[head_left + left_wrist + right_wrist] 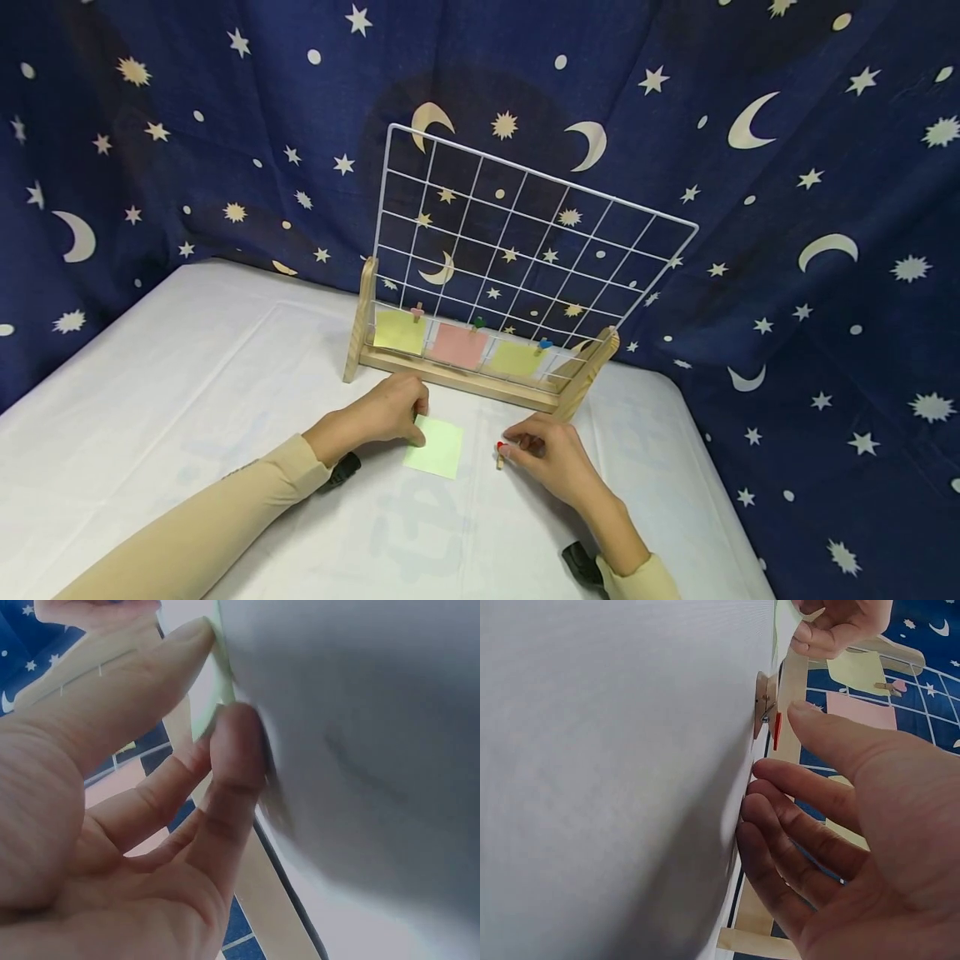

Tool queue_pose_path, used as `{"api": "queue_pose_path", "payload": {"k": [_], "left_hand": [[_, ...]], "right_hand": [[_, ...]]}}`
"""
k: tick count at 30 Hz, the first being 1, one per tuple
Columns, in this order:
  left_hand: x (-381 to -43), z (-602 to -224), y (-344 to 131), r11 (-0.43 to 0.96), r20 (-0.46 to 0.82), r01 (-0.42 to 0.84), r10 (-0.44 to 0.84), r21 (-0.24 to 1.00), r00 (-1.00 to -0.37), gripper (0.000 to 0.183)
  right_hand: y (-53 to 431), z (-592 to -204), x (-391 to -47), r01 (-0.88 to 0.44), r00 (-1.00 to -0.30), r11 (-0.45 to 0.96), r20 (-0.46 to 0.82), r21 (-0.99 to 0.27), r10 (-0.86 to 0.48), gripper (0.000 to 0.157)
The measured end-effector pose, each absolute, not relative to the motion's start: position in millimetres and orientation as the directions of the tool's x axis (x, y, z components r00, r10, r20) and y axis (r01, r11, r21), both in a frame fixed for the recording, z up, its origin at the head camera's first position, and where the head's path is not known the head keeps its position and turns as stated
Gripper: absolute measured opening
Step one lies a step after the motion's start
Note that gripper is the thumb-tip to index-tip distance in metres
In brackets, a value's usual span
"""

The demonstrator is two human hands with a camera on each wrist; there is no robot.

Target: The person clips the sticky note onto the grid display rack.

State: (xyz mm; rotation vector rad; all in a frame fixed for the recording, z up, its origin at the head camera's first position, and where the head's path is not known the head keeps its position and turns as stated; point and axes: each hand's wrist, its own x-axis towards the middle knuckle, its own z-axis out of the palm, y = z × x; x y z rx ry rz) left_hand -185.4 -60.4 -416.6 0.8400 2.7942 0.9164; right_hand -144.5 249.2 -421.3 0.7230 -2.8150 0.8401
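A pale green sticky note (438,450) lies on the white-covered table, its left side at my left hand (386,410). In the left wrist view, that hand's thumb and forefinger pinch the edge of the note (202,712). To the right of the note is a small wooden clothespin (500,459) with a red piece on top. My right hand (553,457) is around it with thumb and fingers spread apart. The right wrist view shows a gap between the thumb and the clothespin (763,705); the other fingertips rest near the table surface.
Behind the hands stands a white wire grid (517,225) on a wooden stand (457,377). Along its bottom hang a yellow note (399,333), a pink note (456,346) and another yellow note (513,359), each with a clothespin. A dark blue starry curtain (247,100) surrounds the table (187,400).
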Motion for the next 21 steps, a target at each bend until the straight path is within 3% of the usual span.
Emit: {"api": "queue_pose_path", "payload": {"k": [21], "left_hand": [[-188.2,-416.7,-62.0,0.653,0.132,0.491,0.518,0.577,-0.845,0.024]], "right_hand": [[248.0,-423.4,-144.7,-0.48,-0.877,0.707,0.254,-0.519,-0.408,0.018]]}}
